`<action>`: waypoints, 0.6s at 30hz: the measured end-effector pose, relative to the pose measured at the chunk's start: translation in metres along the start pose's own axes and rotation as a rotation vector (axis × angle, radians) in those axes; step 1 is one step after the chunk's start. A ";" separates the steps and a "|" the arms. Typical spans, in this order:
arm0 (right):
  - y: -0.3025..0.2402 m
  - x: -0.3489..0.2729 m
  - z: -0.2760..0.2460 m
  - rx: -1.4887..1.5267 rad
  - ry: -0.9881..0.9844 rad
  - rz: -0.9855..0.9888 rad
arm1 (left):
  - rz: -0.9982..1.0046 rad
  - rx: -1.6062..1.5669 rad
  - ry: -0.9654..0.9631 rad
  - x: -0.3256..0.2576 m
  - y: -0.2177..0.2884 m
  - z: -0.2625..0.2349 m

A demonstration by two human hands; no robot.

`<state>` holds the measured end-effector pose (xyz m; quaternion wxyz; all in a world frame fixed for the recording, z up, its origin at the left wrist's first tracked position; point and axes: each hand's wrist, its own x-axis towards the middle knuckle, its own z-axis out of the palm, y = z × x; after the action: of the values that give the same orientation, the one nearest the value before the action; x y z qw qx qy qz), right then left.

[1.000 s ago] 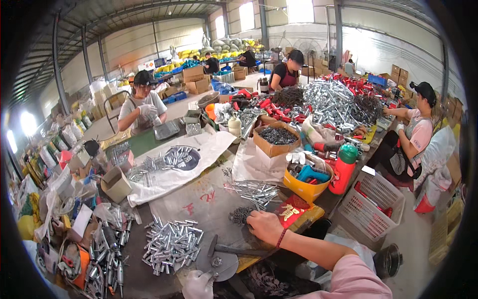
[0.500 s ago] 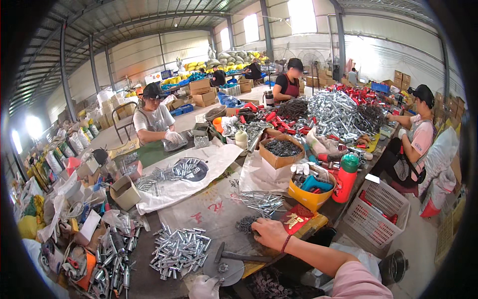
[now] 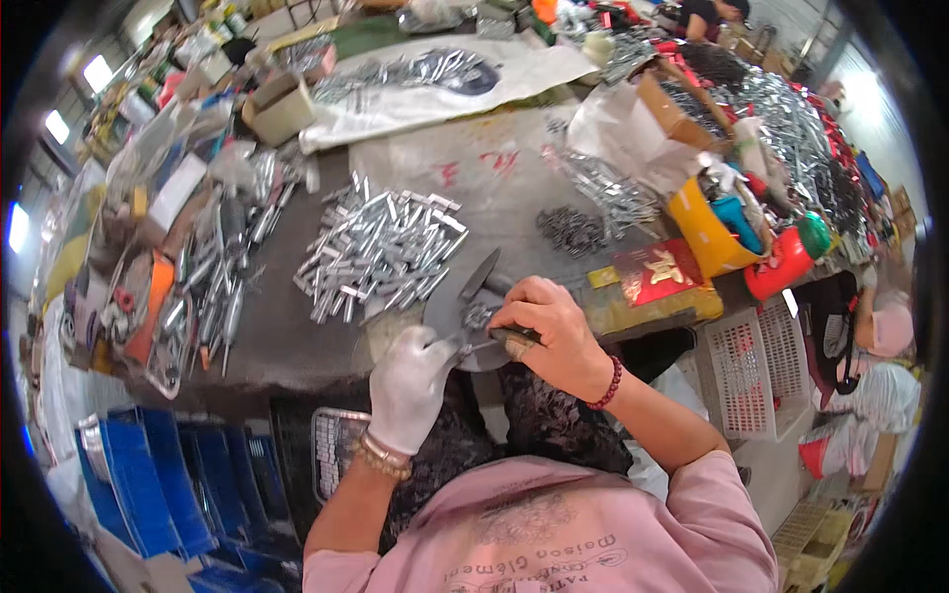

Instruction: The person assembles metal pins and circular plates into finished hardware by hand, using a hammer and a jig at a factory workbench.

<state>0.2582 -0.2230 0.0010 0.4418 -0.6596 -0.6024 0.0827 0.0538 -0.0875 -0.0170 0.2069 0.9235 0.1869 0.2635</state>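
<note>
My left hand (image 3: 405,385), in a white glove, is closed in a pinch at the near edge of a round metal plate (image 3: 447,304). A thin metal piece (image 3: 480,346) juts from its fingertips toward my right hand. My bare right hand (image 3: 556,336) is closed just beside it, with something dark at its fingertips that I cannot make out. Small metal parts (image 3: 478,316) lie on the plate between the hands. The hammer (image 3: 481,274) lies just beyond, its handle partly behind my right hand. Left of it is a heap of shiny metal tubes (image 3: 381,247).
Dark small hardware (image 3: 571,230) and long metal rods (image 3: 615,193) lie farther right, by a red card (image 3: 656,273). A yellow container (image 3: 714,232) and red bottle (image 3: 781,265) stand at the right edge. Tools and parts (image 3: 222,257) crowd the left; blue bins (image 3: 148,479) sit below.
The view has tilted down. My right hand has left the dark hardware pile and come to the plate, beside my gloved left hand, which now shows fully.
</note>
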 end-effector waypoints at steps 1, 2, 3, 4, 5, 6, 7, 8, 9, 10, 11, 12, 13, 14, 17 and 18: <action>-0.005 -0.002 0.007 -0.058 -0.005 -0.014 | 0.013 0.004 0.030 -0.001 -0.002 0.001; -0.009 -0.003 0.013 -0.120 -0.005 -0.033 | -0.015 0.008 0.027 -0.004 -0.003 0.000; -0.011 -0.005 0.018 -0.109 -0.021 -0.028 | -0.001 0.003 0.019 -0.006 -0.003 -0.001; -0.013 -0.007 0.022 -0.110 -0.035 -0.016 | 0.017 -0.003 0.013 -0.008 -0.002 -0.001; -0.015 -0.008 0.025 -0.115 -0.047 -0.005 | 0.013 -0.007 0.039 -0.010 -0.001 -0.001; -0.017 -0.010 0.029 -0.110 -0.057 -0.006 | 0.003 -0.007 0.039 -0.013 -0.001 -0.002; -0.018 -0.011 0.031 -0.118 -0.058 -0.013 | 0.008 0.000 0.043 -0.015 0.000 -0.003; -0.019 -0.012 0.033 -0.127 -0.058 -0.022 | 0.014 0.007 0.049 -0.015 0.001 -0.004; -0.021 -0.012 0.033 -0.127 -0.063 -0.022 | 0.009 0.005 0.050 -0.017 0.001 -0.004; -0.023 -0.011 0.032 -0.135 -0.061 -0.022 | 0.007 0.001 0.044 -0.017 0.001 -0.004; -0.024 -0.011 0.032 -0.144 -0.059 -0.021 | 0.006 -0.003 0.037 -0.018 0.001 -0.003; -0.024 -0.010 0.032 -0.142 -0.062 -0.023 | 0.002 -0.001 0.039 -0.018 0.000 -0.003; -0.023 -0.009 0.031 -0.141 -0.063 -0.033 | 0.011 -0.005 0.047 -0.018 -0.001 -0.002; -0.023 -0.009 0.031 -0.141 -0.064 -0.042 | 0.021 -0.008 0.054 -0.018 -0.002 -0.002; -0.025 -0.005 0.028 -0.226 -0.093 -0.103 | 0.027 0.008 0.058 -0.016 -0.002 -0.003; -0.027 -0.004 0.027 -0.226 -0.093 -0.102 | 0.028 0.007 0.058 -0.015 -0.001 -0.003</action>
<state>0.2202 -0.2163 0.0011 0.3397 -0.6691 -0.6606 0.0223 0.0403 -0.0928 -0.0214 0.1946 0.9187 0.1809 0.2922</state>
